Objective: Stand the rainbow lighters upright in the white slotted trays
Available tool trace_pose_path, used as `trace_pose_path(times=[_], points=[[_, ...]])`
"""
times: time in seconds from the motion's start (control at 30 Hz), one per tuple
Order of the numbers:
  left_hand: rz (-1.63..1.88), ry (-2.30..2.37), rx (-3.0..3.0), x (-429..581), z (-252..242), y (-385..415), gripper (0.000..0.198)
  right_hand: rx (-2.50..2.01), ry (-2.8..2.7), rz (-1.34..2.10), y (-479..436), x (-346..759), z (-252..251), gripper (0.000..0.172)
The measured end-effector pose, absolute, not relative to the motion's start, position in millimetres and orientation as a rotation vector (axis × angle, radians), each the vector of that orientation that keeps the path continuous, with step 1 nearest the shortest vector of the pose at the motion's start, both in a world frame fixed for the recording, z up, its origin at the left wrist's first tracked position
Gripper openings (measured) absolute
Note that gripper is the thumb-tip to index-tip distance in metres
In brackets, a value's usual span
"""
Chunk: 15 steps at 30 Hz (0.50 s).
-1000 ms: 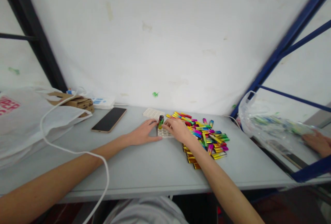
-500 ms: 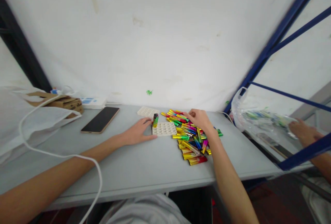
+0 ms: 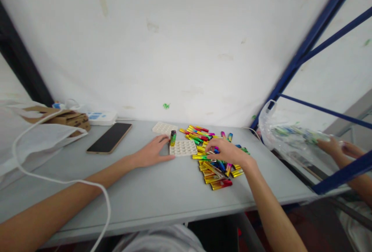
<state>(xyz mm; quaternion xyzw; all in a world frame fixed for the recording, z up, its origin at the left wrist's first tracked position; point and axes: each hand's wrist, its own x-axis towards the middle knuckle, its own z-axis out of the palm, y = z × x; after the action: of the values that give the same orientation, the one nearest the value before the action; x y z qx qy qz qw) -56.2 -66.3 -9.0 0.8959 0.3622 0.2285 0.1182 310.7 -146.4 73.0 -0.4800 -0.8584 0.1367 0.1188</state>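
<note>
My left hand (image 3: 151, 153) rests on the grey desk with thumb and fingers spread around the left end of a white tray with rows of small wells (image 3: 183, 148). One shiny green and gold lighter (image 3: 173, 138) stands upright at the tray's left end, close to my left fingertips. To the right of the tray lies a loose pile of metallic, many-coloured lighters (image 3: 213, 166). Over the middle of it, my right hand (image 3: 228, 152) reaches down, its fingers curved and its thumb apart from them. Some lighters are hidden under that hand.
A second white tray (image 3: 165, 128) lies behind, near the wall. A phone (image 3: 109, 138), a white plastic bag (image 3: 35, 143), a cardboard box (image 3: 72, 118) and a white cable (image 3: 72, 182) are on the left. A blue metal frame (image 3: 286, 77) rises on the right; a co-worker's hands (image 3: 334, 146) show beyond it.
My right hand has come from the back of the pile toward its middle, nearer to me. My left hand and the upright lighter stay in place. The view has shifted slightly.
</note>
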Motion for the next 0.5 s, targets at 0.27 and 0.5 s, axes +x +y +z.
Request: trace_pose_path(times=[0.27,0.5], points=[[0.679,1.063,2.613,-57.7,-10.9,-65.1,0.084,-1.497,-2.609,0.074,-155.9,293.7,60.3,0.012],[0.674,1.06,2.619,-56.4,-10.7,-65.2,0.082,-1.184,-2.408,0.206,-143.5,306.9,50.3,0.025]])
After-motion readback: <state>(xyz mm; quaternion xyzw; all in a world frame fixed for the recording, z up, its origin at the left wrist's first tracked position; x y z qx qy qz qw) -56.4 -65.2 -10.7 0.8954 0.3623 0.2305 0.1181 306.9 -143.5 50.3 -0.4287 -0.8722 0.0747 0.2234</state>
